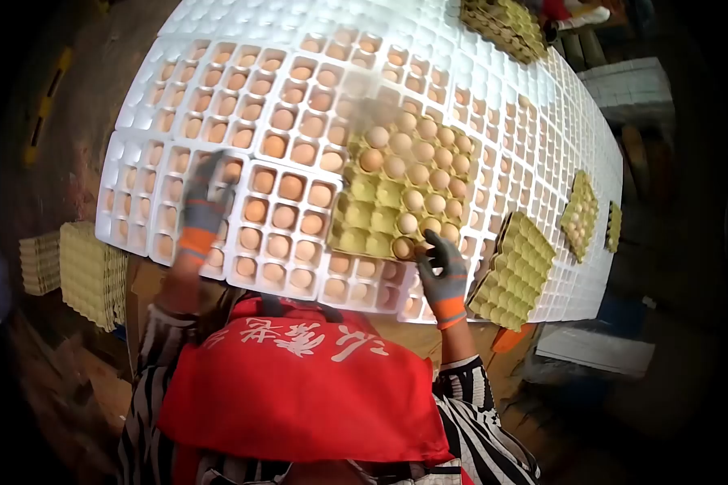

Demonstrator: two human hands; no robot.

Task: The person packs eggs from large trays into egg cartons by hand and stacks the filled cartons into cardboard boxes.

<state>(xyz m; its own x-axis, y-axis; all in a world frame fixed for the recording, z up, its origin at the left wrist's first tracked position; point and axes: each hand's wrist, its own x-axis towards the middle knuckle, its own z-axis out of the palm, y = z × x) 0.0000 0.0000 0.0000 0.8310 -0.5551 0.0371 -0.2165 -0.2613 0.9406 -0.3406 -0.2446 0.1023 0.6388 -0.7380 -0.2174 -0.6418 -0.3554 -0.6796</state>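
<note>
Egg tray point(362, 217): lies on the white trays point(267, 288), sides running away from the person, far end leaning right.
Tray contents: eggs point(418, 174) across far and right parts; bare cups at near left.
Left hand point(206, 194): blurred above egg-filled cells; grip cannot be told.
Right hand point(443, 267): fingers bent at the egg tray's near right corner; whether gripping, cannot tell.
Near edge: red apron point(299, 388) just beside.

Hands point(205, 192) point(443, 273) well apart, right fingers point(438, 243) bent.
</note>
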